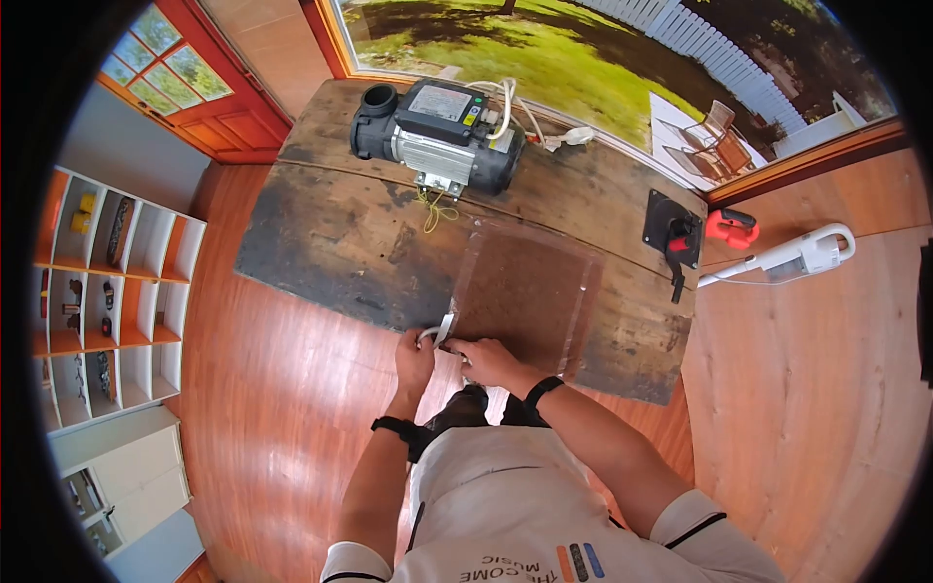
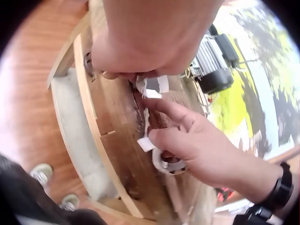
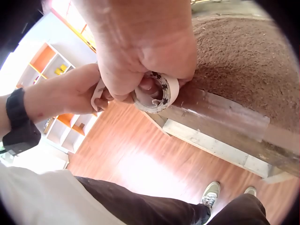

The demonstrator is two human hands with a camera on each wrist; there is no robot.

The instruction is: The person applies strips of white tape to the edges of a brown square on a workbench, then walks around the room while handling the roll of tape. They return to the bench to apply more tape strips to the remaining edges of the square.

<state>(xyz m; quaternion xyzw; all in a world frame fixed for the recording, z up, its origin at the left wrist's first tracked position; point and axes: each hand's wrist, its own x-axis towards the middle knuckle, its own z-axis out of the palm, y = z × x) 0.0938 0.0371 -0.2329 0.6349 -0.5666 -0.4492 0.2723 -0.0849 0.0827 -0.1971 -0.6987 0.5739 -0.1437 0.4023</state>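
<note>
At the table's near edge, my two hands work close together on white tape. My right hand (image 1: 486, 361) holds a tape roll (image 3: 159, 96), with a fingertip showing inside its ring. A short white tape piece (image 2: 146, 143) sticks out by the right thumb. My left hand (image 1: 415, 360) pinches a white strip (image 3: 97, 95), and another pale strip (image 2: 159, 89) lies just past its fingers. Beside the hands is a rough brown mat (image 1: 525, 291), bordered by shiny clear tape (image 3: 229, 112) along the table edge.
A pump with an electric motor (image 1: 437, 136) stands on the wooden table (image 1: 340, 228), its white cable (image 1: 505, 112) trailing behind. To the right are a black plate with a red-and-black tool (image 1: 675, 233) and a white handheld vacuum (image 1: 807, 255). Shelves (image 1: 117, 291) stand left.
</note>
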